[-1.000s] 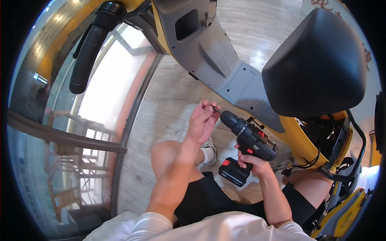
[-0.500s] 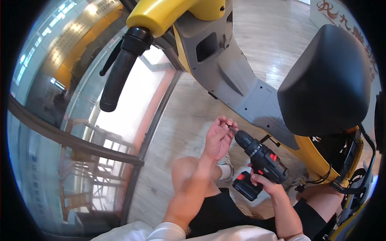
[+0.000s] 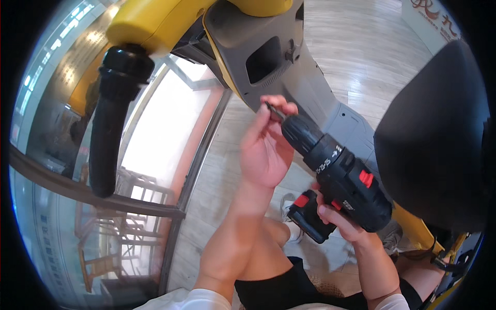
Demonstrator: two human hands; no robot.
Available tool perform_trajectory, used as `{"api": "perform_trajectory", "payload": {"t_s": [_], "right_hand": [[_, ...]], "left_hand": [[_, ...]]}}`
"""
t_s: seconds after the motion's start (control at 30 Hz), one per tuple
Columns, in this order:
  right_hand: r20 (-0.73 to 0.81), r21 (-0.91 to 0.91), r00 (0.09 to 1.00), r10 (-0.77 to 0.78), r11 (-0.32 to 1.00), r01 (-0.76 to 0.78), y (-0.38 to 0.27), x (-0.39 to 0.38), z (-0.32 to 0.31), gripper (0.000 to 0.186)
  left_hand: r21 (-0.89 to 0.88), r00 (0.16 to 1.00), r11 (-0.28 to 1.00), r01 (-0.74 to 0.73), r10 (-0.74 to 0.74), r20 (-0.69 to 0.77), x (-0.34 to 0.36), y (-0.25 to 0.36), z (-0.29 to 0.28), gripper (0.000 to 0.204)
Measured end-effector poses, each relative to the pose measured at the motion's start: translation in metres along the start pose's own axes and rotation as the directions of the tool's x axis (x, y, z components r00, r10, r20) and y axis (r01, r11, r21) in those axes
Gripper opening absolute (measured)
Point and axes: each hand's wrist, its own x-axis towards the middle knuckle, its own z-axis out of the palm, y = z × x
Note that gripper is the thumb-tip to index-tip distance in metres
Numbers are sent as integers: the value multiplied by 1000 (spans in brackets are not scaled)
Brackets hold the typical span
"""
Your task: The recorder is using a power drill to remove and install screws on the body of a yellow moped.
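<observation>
A black cordless drill (image 3: 351,181) with red switches and a battery at its base is gripped by my right hand (image 3: 343,225) around the handle, tilted up and leftward. My left hand (image 3: 266,155) pinches a small dark bit (image 3: 274,111) at the front of the chuck; whether a screw sits on its tip I cannot make out. Behind both hands is the scooter's grey front panel (image 3: 279,77), with an open recess and vents.
The yellow handlebar housing (image 3: 160,23) and black grip (image 3: 106,144) hang at upper left. A black seat (image 3: 429,144) fills the right. A framed glass pane (image 3: 144,129) with wooden chairs (image 3: 129,222) visible in it lies left. My legs are below, on a plank floor (image 3: 351,57).
Both hands and the drill have come up toward the camera and look larger, with the bit now in front of the grey panel. The view has also shifted.
</observation>
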Motion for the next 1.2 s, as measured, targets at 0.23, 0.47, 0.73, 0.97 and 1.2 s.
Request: {"api": "perform_trajectory", "payload": {"t_s": [0.23, 0.47, 0.73, 0.97, 1.2], "right_hand": [[52, 241, 990, -132, 964, 116, -57, 87, -5, 35], [-13, 222, 970, -242, 945, 239, -67, 111, -11, 41], [53, 205, 970, -237, 953, 222, -56, 118, -15, 35], [116, 250, 931, -345, 918, 309, -57, 138, -4, 33], [103, 253, 946, -307, 928, 274, -64, 159, 5, 34]], "left_hand": [[66, 988, 992, -112, 118, -101, 78, 36, 47, 18], [0, 933, 987, -163, 154, -324, 96, 23, 62, 9], [170, 876, 956, -237, 286, -388, 92, 17, 62, 7], [293, 849, 893, -343, 428, -310, 61, 28, 66, 15], [676, 767, 635, -374, 622, -159, 25, 60, 43, 24]]}}
